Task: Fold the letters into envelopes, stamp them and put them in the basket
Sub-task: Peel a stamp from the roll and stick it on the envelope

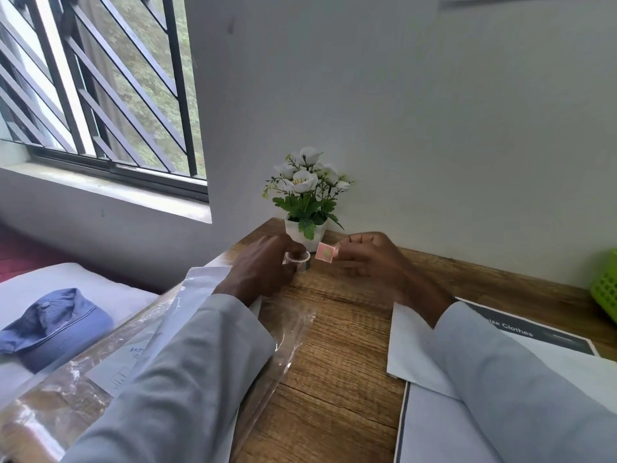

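- Wooden desk by wall, green basket far right edge.
- Left hand grips stamp roll (curled fingers).
- Right hand pinches pink stamp, just beside roll.
- White envelope under right sleeve.

My left hand holds the roll on the table. The stamp is right of it, before the plant. The basket stands far right.

Brown grained desk top: matt wood.
Clear wrapper on desk's left: glossy crinkled plastic.
White envelope on desk's right: smooth matt paper.
Green lattice basket at desk's right edge: plastic.
Pink perforated stamp: matt paper.
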